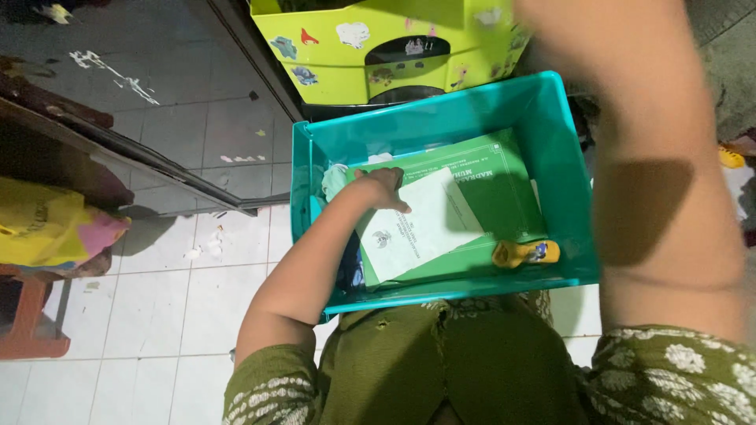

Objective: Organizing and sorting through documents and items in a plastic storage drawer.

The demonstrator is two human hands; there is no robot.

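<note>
My left hand [379, 189] reaches into a teal plastic bin [571, 197] and rests its fingers on the top edge of a pale green booklet [417, 228]. That booklet lies on a larger dark green folder [504, 189] inside the bin. A small yellow and blue toy [526, 253] sits at the bin's near right corner. Some crumpled cloth [335, 181] is tucked at the bin's left side. My right arm [661, 157] stretches up past the bin's right side; its hand is out of the picture.
A lime green plastic drawer unit with animal stickers [378, 47] stands behind the bin. To the left lie white floor tiles [157, 299], a dark door track [157, 169], and a yellow and pink bag [55, 228] on a red stool [31, 315].
</note>
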